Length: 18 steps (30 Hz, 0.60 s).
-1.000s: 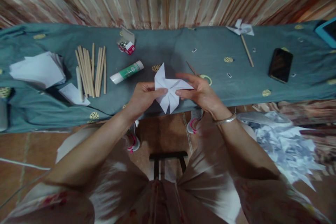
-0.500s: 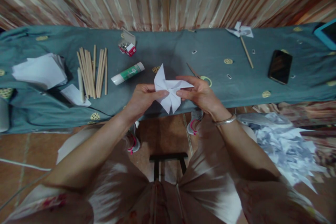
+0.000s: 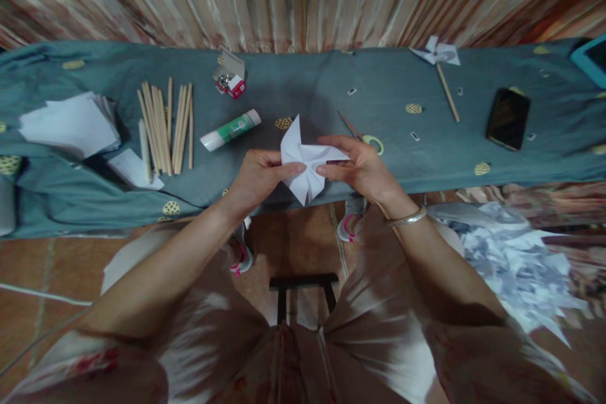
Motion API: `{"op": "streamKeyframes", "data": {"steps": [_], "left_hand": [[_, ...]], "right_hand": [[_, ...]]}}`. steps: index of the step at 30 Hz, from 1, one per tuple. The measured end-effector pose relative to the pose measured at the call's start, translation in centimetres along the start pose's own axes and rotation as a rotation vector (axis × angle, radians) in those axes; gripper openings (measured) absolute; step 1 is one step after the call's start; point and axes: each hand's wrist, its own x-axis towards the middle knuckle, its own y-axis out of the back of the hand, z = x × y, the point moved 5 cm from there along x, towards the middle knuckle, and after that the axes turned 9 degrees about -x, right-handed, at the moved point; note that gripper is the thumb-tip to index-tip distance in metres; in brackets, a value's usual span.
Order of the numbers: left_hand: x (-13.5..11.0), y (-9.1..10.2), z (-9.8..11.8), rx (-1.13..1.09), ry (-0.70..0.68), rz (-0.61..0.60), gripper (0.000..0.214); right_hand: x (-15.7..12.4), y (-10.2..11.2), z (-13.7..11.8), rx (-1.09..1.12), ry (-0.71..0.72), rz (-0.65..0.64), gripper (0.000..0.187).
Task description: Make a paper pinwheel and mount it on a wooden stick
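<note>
A white paper pinwheel (image 3: 308, 156) with folded blades is held over the table's near edge. My left hand (image 3: 259, 175) grips its left side, thumb pressed near the middle. From the right, my right hand (image 3: 362, 169) pinches it, thumb by the centre and fingers partly behind a blade. Just beyond the right hand lie scissors (image 3: 372, 142) with pale green handles. A green and white glue stick (image 3: 231, 130) rests beyond the left hand.
Several wooden sticks (image 3: 156, 129), a paper stack (image 3: 71, 123) and a small box of metal pins (image 3: 230, 79) lie left. At right are a finished pinwheel on a stick (image 3: 445, 88) and a phone (image 3: 509, 118). Paper scraps (image 3: 516, 265) fill the lower right.
The pinwheel stays in both hands with barely any movement. The view has shifted slightly, and a little more of the scissors shows beside the right hand.
</note>
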Motion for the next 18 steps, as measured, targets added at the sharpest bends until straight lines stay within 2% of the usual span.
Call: {"op": "streamKeyframes", "data": {"steps": [8, 14, 18], "left_hand": [[-0.04, -0.03, 0.01, 0.039, -0.034, -0.017, 0.014], [-0.01, 0.06, -0.01, 0.038, -0.019, 0.031, 0.017], [-0.03, -0.01, 0.01, -0.002, -0.006, 0.053, 0.01]], "right_hand": [[0.02, -0.14, -0.05, 0.001, 0.008, -0.007, 0.054], [-0.08, -0.24, -0.14, 0.009, 0.002, -0.001, 0.053], [-0.02, -0.34, -0.06, -0.003, 0.011, 0.006, 0.057]]}}
